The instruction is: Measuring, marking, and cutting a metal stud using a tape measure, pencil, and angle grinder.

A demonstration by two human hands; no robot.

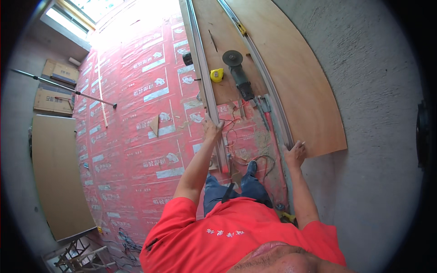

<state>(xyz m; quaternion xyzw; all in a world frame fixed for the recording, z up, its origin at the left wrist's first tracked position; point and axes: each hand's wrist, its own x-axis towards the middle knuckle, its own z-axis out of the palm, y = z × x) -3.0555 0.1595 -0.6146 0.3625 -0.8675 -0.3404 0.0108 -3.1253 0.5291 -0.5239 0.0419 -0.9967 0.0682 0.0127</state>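
My left hand (212, 128) is closed around a long grey metal channel (205, 84), near its close end. At the right, my right hand (296, 154) grips the near end of a second metal channel (269, 77). A small white stick pokes out from its fingers, too small to name. Between the two channels an angle grinder (238, 77) with a dark disc lies on a plywood strip (221, 27). Beside it sits a yellow tape measure (217, 75). A yellow tool (241, 29) rests against the right channel farther off.
A wide plywood sheet (309, 86) leans by the concrete wall (364, 91) at right. Red printed film (136, 136) covers the floor, with cables (268, 159) near my feet. At left stand a tan board (61, 173), cardboard boxes (57, 98) and a pole (86, 95).
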